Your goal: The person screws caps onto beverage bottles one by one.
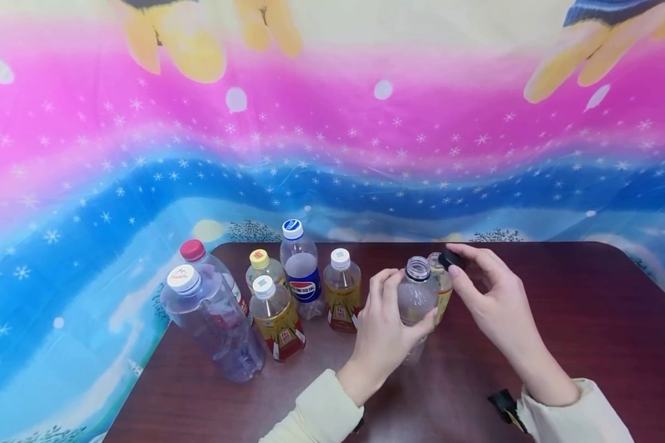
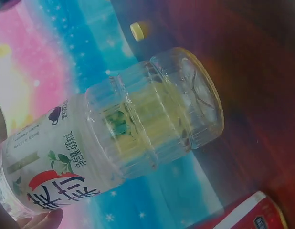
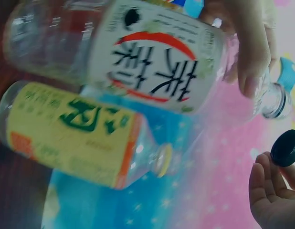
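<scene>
My left hand (image 1: pixel 382 326) grips a clear, uncapped plastic bottle (image 1: pixel 418 298) around its upper part. The bottle has a white label (image 3: pixel 152 57) with a red arc and dark characters. My right hand (image 1: pixel 495 301) pinches a black bottle cap (image 1: pixel 453 257) between thumb and fingers, just right of the open mouth (image 1: pixel 418 268). In the right wrist view the cap is apart from the threaded neck (image 3: pixel 277 101). Behind the held bottle stands an uncapped bottle with a yellow label (image 3: pixel 76 131). In the left wrist view that bottle shows through the clear base.
To the left stand capped bottles: a large white-capped one (image 1: pixel 216 332), a red-capped one (image 1: pixel 193 250), a yellow-capped one (image 1: pixel 259 258), a Pepsi bottle (image 1: pixel 303 277) and two white-capped amber-labelled ones. A loose yellow cap (image 2: pixel 138 31) lies on the dark table (image 1: pixel 587 320).
</scene>
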### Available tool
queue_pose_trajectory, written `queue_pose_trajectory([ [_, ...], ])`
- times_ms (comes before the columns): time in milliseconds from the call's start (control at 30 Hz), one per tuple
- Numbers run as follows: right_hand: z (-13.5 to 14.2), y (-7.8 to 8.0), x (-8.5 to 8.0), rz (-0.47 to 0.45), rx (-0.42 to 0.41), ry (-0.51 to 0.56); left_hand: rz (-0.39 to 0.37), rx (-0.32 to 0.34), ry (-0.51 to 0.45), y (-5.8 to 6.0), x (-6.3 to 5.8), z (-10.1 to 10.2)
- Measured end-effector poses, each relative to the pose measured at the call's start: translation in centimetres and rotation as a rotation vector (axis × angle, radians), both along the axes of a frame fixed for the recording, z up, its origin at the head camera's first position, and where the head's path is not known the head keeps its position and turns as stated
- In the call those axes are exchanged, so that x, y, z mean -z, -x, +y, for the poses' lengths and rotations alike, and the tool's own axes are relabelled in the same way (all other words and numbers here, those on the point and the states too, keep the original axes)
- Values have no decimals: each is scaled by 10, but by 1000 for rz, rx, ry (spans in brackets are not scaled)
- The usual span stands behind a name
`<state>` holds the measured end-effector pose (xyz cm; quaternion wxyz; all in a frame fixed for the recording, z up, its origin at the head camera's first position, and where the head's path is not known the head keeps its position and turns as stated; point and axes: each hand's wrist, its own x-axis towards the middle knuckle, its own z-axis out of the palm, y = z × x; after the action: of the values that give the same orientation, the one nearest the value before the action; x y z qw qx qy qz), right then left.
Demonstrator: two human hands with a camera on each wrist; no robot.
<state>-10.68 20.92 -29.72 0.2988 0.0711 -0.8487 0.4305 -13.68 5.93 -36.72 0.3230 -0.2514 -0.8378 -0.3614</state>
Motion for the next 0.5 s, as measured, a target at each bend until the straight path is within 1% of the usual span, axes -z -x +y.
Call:
queue_pose_trajectory([
  [133,-11,0,-3,62,-68,-18,8,21,-1,-5,4,-2],
  [267,-18,1,0,99,-96,-76,31,34,-7,-5,10,-3],
  [500,-22,0,5,91,-118,-133,25,70,-22,-6,15,-4],
])
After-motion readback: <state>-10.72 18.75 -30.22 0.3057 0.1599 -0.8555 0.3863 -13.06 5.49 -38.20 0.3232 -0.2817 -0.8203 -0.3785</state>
